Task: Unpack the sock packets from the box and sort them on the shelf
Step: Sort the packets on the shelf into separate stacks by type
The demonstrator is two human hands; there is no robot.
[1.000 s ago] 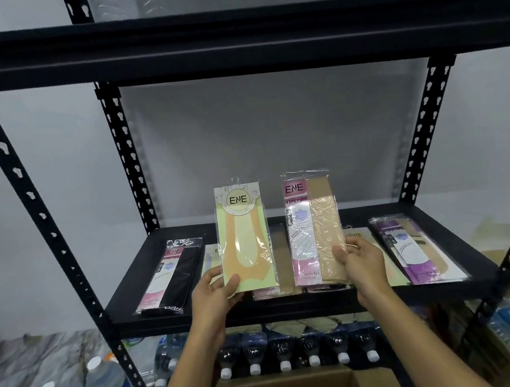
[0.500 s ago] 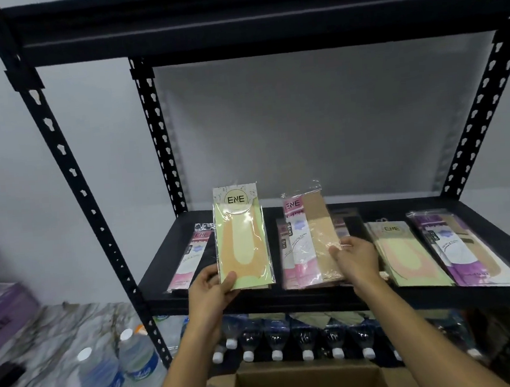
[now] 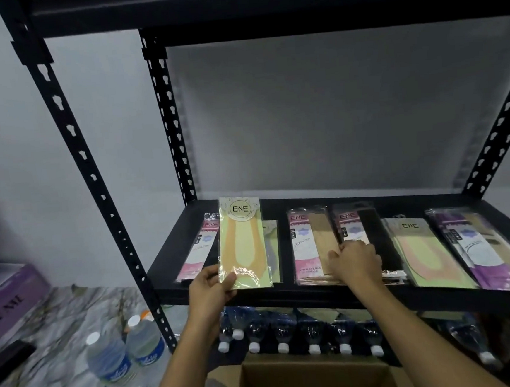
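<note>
From the head view, the left hand holds a yellow-green packet upright, just in front of the left half of the shelf. The thumb lies on the glossy front of the packet's lower left corner and the other fingers are behind it, so the corner is pinched between them. The packet is a long flat sleeve of clear crinkled film over a pale card with a round "ENE" label at the top and a peach sock shape.

The right hand rests knuckles up near the shelf's front edge, its fingers curled down where the pink-and-beige packet meets a pink-and-black packet. The thumb touches the beige sock. Whether the fingers pinch either packet cannot be told.

The shelf is a flat black board on a black metal frame with punched uprights. More flat film packets lie on it in a row. Toward the left corner are a second pink-and-black packet and a pale one, mostly hidden behind the held packet. Toward the right are a green-and-pink packet and a purple packet.

An open cardboard box sits below the shelf's front edge, between the forearms.
</note>
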